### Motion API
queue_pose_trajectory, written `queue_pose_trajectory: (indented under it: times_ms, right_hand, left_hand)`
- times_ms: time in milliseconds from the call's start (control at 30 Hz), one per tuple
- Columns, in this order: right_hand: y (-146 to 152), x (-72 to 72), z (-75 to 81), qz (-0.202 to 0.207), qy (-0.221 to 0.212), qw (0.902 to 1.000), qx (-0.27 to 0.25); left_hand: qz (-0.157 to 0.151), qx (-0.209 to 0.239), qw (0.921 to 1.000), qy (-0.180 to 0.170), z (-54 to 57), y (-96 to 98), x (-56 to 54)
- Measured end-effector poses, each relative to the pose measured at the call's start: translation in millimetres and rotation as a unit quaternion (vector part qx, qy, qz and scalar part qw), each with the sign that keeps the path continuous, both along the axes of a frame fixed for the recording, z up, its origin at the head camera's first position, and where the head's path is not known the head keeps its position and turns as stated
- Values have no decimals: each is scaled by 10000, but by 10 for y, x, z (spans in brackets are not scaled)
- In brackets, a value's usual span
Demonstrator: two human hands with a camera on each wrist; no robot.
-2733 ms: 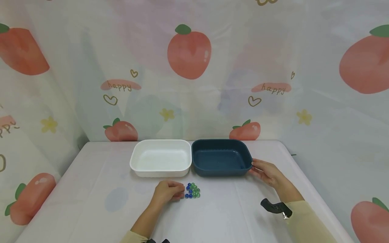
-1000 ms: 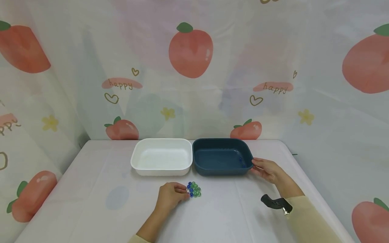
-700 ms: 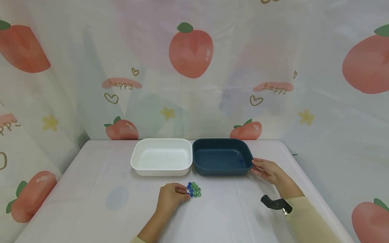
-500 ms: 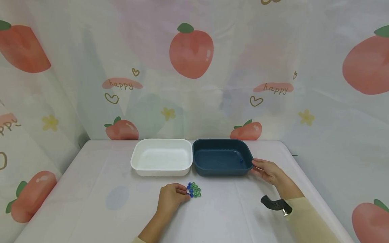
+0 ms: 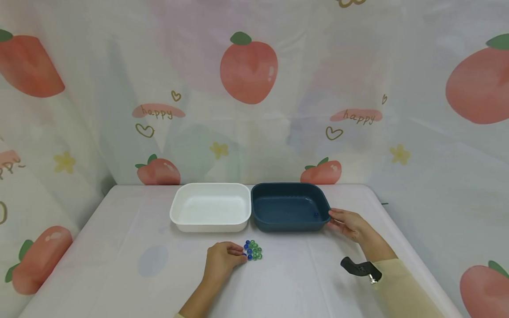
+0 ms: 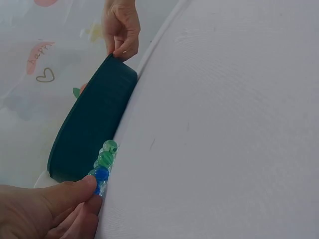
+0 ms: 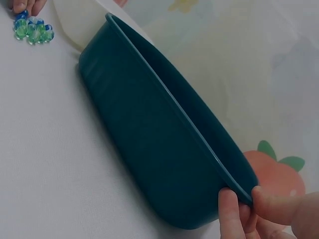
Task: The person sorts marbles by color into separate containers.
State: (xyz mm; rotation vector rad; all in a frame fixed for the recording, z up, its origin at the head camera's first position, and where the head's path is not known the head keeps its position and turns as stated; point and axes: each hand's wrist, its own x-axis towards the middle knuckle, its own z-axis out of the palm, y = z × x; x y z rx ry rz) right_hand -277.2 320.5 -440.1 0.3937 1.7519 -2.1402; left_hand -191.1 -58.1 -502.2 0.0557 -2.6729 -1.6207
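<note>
Glass marbles [image 5: 254, 250], blue and green, lie in a tight cluster on the white cloth. My left hand [image 5: 223, 259] is at the cluster's left side, thumb and fingers pinching a blue marble [image 5: 245, 255] at its near left edge. The left wrist view shows the thumb tip against blue glass, with green marbles [image 6: 105, 159] just beyond. My right hand [image 5: 350, 226] pinches the right end of a dark blue rectangular dish [image 5: 290, 226]; in the right wrist view the thumb and fingers [image 7: 229, 209] straddle its rim. A small blue marble [image 5: 316, 214] shows inside that dish.
A white rectangular dish [image 5: 210, 227] stands left of the dark one, their ends side by side, behind the marbles. The cloth-covered table [image 5: 278, 282] meets a patterned curtain [image 5: 254, 132] at the back. A black strap [image 5: 361, 267] sits at the right wrist.
Since the earliest frame my left hand has moved slightly right and nearer, and its fingers have closed at the lower left blue marble. My right hand stays on the dark dish's rim.
</note>
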Motion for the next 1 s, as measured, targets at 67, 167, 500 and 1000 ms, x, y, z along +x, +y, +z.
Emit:
queue_pose_trajectory:
  times_ms: [67,167,500,1000]
  right_hand:
    - [-2,4,-11,33,29,10000,26]
    - [-5,7,-24,27,26,10000,69]
    - [14,1,-30,15,28,10000,64]
    - [18,-7,-23,0,-25,10000,22]
  left_hand:
    - [-31,121,9999,-86,-16,-26,-7]
    - [-102,274,9993,-232,-42,-71,-24]
    - [-222,350,9976,-556,-74,-124,-79]
    - [-435,1500,9806,-1180,-42,-181,-135]
